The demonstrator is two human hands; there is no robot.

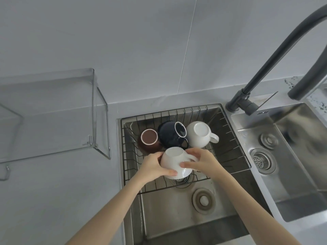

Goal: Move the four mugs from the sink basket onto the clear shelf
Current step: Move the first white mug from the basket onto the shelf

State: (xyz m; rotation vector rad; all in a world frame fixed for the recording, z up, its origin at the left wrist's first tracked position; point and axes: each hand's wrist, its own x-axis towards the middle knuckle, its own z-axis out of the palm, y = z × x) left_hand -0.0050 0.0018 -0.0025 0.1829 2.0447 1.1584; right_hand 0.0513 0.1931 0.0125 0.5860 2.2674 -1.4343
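Head view: both hands are closed around one white mug (174, 160), which is upside down with its base facing up. The left hand (153, 166) wraps the mug's left wall, thumb laid across the lower front. The right hand (201, 161) covers the right side at the handle, thumb pressed on the front wall; whether any finger passes through the handle cannot be told. The mug sits over the near part of the wire sink basket (230, 157); whether it rests on the wires or is clear of them is uncertain.

Three more mugs lie in the basket behind the held mug. A brown mug (149, 139) is at the basket's left. A dark blue mug (174, 135) is at the centre, tilted, touching the brown one. A second white mug (200, 133) is at the right, inverted, handle pointing right.

The basket spans the far half of the steel sink (177, 227). The clear shelf (53, 110) stands on the counter left of the basket. A dark faucet (265, 68) rises to the basket's right.
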